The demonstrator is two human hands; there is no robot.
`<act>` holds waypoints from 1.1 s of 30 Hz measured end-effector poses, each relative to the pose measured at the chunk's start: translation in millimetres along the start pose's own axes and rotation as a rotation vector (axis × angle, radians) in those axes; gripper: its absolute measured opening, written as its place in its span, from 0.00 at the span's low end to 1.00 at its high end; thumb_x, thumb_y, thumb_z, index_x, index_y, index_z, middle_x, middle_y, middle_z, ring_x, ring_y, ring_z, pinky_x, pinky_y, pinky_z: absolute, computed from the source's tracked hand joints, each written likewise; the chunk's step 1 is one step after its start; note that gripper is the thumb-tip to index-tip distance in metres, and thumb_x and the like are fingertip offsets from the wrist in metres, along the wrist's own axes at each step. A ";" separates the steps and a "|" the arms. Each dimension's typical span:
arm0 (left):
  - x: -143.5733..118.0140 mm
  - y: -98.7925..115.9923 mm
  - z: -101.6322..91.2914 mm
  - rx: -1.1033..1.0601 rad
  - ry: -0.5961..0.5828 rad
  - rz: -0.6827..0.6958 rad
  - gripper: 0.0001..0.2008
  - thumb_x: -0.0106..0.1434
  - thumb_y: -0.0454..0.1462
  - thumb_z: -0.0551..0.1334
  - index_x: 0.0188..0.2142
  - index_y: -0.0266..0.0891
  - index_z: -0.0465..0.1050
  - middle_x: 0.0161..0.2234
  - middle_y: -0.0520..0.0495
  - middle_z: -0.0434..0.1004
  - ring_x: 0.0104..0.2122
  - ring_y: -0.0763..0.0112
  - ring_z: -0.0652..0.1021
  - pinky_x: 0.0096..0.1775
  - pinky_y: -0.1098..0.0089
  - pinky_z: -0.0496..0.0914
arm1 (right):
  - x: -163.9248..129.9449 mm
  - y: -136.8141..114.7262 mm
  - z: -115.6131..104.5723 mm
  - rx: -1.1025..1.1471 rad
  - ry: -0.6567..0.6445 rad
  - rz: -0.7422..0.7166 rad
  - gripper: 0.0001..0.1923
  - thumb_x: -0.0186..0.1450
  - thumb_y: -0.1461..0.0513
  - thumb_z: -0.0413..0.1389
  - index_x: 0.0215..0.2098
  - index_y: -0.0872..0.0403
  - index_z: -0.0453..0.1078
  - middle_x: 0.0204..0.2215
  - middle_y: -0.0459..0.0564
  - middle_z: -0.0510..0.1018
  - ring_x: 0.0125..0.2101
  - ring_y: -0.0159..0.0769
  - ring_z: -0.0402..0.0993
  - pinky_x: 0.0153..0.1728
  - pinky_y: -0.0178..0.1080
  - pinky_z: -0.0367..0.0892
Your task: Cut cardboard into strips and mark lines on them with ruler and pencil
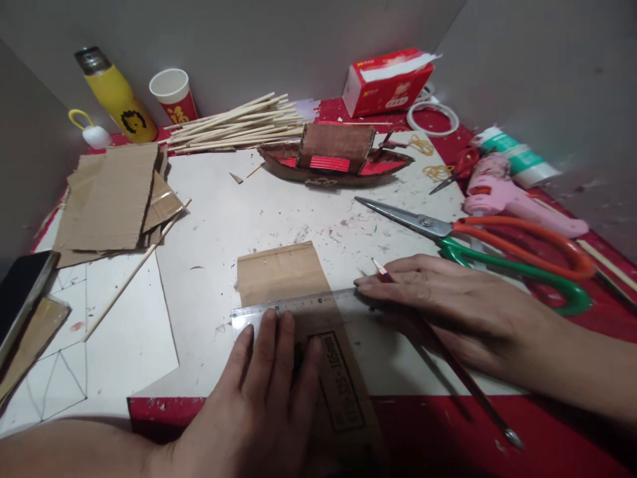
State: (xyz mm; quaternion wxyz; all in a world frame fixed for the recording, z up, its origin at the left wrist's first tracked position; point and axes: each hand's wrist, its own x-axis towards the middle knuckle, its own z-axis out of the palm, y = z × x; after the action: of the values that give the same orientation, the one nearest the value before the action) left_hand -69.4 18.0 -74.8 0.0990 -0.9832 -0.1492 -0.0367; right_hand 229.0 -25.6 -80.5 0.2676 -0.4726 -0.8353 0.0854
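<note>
At lower centre the left hand (263,378) lies spread, pressing a clear plastic ruler (306,304) onto a smooth brown cardboard strip (279,271); at centre right the right hand (428,299) grips a slender pencil (468,380). Beyond, loop-handled scissors (440,226) crowd the right, rough-edged stacked cardboard (107,199) the upper left, a curved boat model (336,149) the upper centre

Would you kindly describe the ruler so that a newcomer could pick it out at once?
Start with the white sheet, then find the brown cardboard strip crossing its near edge. The ruler lies across that strip, partly under the left hand. Unlike the opaque strip, it is see-through, with markings along its far edge.
</note>
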 end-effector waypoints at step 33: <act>-0.5 5.6 10.3 0.060 0.090 -0.012 0.41 0.66 0.62 0.53 0.62 0.30 0.64 0.58 0.27 0.73 0.57 0.40 0.74 0.56 0.49 0.65 | -0.8 -3.0 3.1 -0.048 -0.030 0.042 0.24 0.70 0.69 0.52 0.62 0.48 0.68 0.42 0.54 0.82 0.45 0.44 0.77 0.38 0.42 0.78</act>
State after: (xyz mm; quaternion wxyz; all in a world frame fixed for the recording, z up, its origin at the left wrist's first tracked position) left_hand -67.7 14.7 -85.9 0.1350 -0.9762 -0.1516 -0.0769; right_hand 225.4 -27.5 -82.2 0.2418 -0.4949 -0.8309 0.0782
